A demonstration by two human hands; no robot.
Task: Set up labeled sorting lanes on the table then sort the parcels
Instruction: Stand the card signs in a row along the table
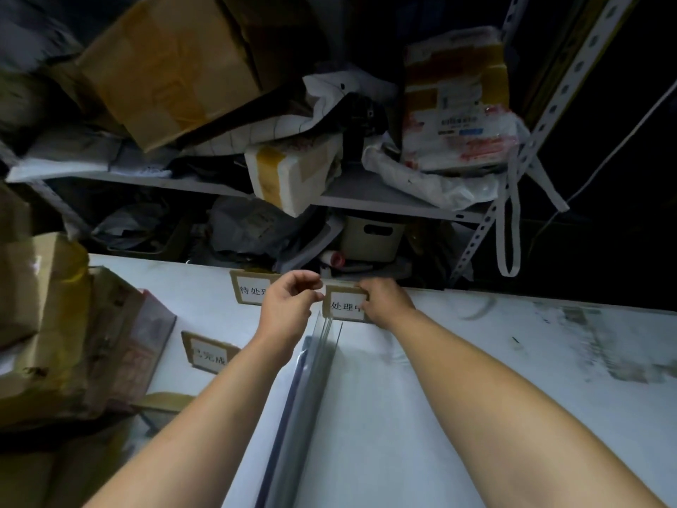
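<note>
Reaching across the white table [439, 361], we have both hands at its far edge. Our right hand [384, 302] grips the right side of a cardboard label card [344, 306], fingers curled over it; we read 处理 and part of a third character. Our left hand [289, 298] is curled, thumb and forefinger closed at the card's left corner, and whether they hold it we cannot tell. Just left stands a second card [249, 287], showing 待处. Nearer us lies a third card [208, 352] ending 完成. A clear plastic divider [315, 379] runs from the held card toward us. Cardboard parcels [55, 324] are stacked at the left.
</note>
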